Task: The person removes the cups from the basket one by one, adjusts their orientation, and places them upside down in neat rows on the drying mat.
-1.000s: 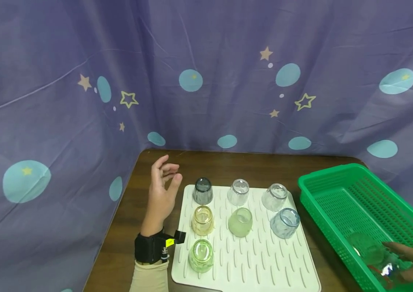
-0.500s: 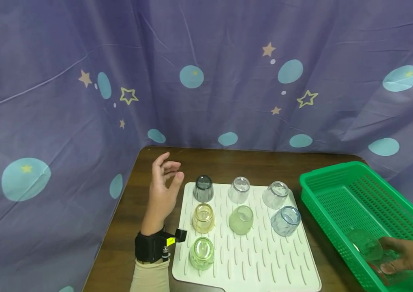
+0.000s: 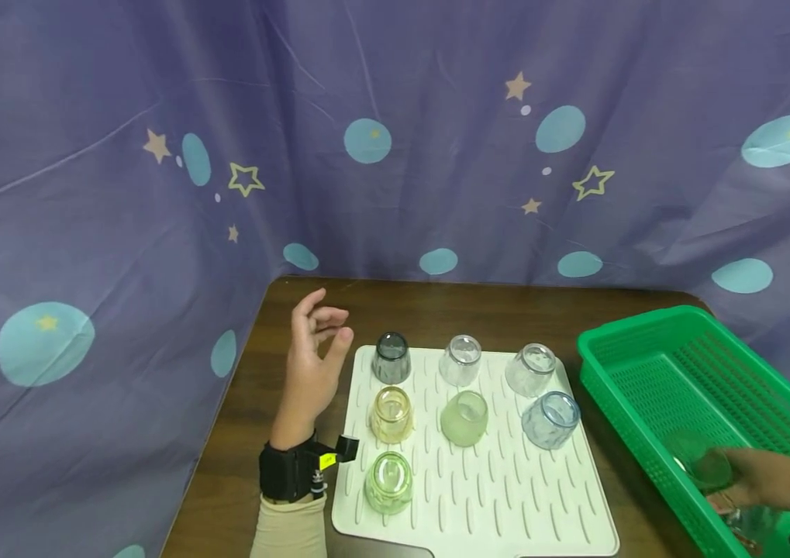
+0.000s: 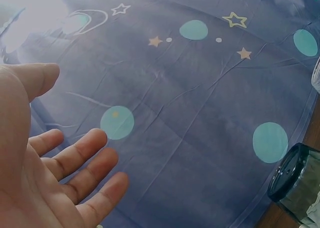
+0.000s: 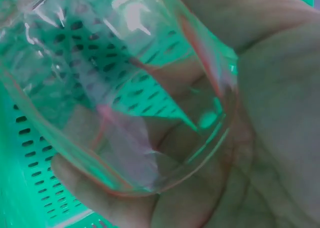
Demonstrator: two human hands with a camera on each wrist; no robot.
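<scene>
My left hand (image 3: 312,372) is raised at the left of the white mat (image 3: 499,496), fingers loosely bent around nothing. Closest to it is an upside-down dark grey glass (image 3: 391,360), whose base also shows in the left wrist view. Deep in the green basket (image 3: 618,403), my right hand (image 3: 764,477) grips a see-through glass (image 5: 125,87), its fingers curled around the side in the right wrist view. Another clear glass (image 3: 757,521) lies below that hand, partly hidden. Upside down on the mat stand a yellow glass (image 3: 391,416), a green glass (image 3: 389,484) and a pale frosted glass (image 3: 464,419).
Two clear glasses, one (image 3: 463,361) at the back middle and one (image 3: 530,370) at the back right, stand on the mat too. A blue glass (image 3: 551,421) is at its right edge. Behind the brown table (image 3: 506,304) hangs a purple curtain (image 3: 436,194).
Inside the basket my right hand has shifted from the lower clear glass to the glass farther left and now holds it. My left hand stays in place; the head view has tilted slightly.
</scene>
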